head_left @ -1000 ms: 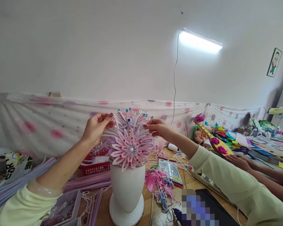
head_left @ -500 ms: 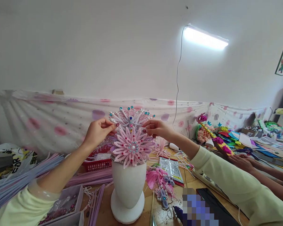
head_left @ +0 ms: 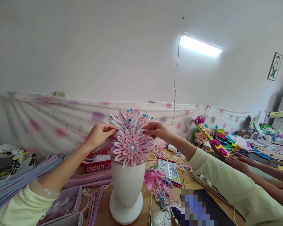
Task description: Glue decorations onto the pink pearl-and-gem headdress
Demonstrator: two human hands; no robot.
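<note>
A pink and lilac headdress [head_left: 132, 147] sits on a white foam head [head_left: 127, 180], which stands upright on its round base. Its front carries a large looped-petal flower with pearls and red beads, and a beaded fan with blue gems rises behind. My left hand [head_left: 99, 135] pinches the headdress at its left side, just above the flower. On the opposite side my right hand [head_left: 159, 130] also has thumb and fingers closed on its edge. The fingertips partly cover what they grip.
Pink tassels [head_left: 155, 180], a silver packet [head_left: 170, 171] and a dark phone-like slab [head_left: 214, 204] lie at right. A red basket [head_left: 97, 166], lilac strips [head_left: 35, 175] and a bead box [head_left: 79, 196] are at left. A co-worker's hands [head_left: 238, 163] are far right.
The view has shifted slightly, so the lamp and picture appear lower and further left. Both my hands stay at the headdress with almost no movement.
</note>
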